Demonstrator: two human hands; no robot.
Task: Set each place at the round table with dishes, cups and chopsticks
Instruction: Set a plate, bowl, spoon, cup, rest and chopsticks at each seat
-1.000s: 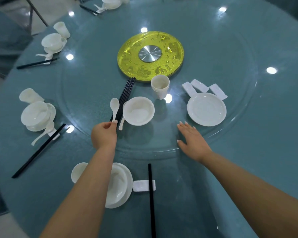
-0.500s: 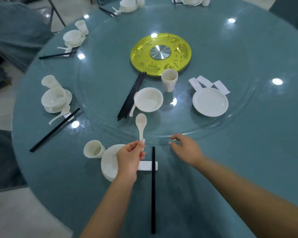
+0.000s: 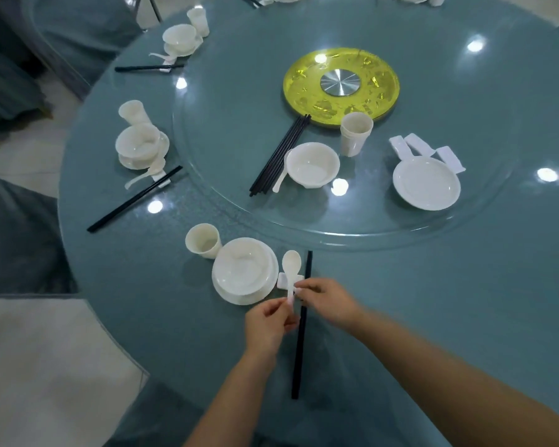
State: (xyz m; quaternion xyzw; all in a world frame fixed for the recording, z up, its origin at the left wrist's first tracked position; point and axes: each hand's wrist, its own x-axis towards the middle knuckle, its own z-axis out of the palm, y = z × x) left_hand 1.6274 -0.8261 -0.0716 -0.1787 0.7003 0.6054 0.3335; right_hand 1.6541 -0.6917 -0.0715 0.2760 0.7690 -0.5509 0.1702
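A white spoon (image 3: 291,265) lies across the small white rest (image 3: 283,281) at the near place setting, bowl end pointing away from me. My left hand (image 3: 267,324) pinches its handle end from below. My right hand (image 3: 328,301) has its fingertips at the same handle end, over the black chopsticks (image 3: 300,330). Left of the rest, a white bowl sits on a plate (image 3: 245,276), with a white cup (image 3: 203,241) beside it.
On the glass turntable (image 3: 352,235) lie a bundle of black chopsticks (image 3: 279,155), a bowl (image 3: 312,164) with a spoon beside it, stacked cups (image 3: 355,133), a plate (image 3: 426,183), three white rests (image 3: 423,148) and a yellow centre disc (image 3: 341,83). Set places line the left rim.
My left hand carried the spoon from the turntable to the near setting and laid it on the rest. My right hand came in from the turntable edge to the spoon handle.
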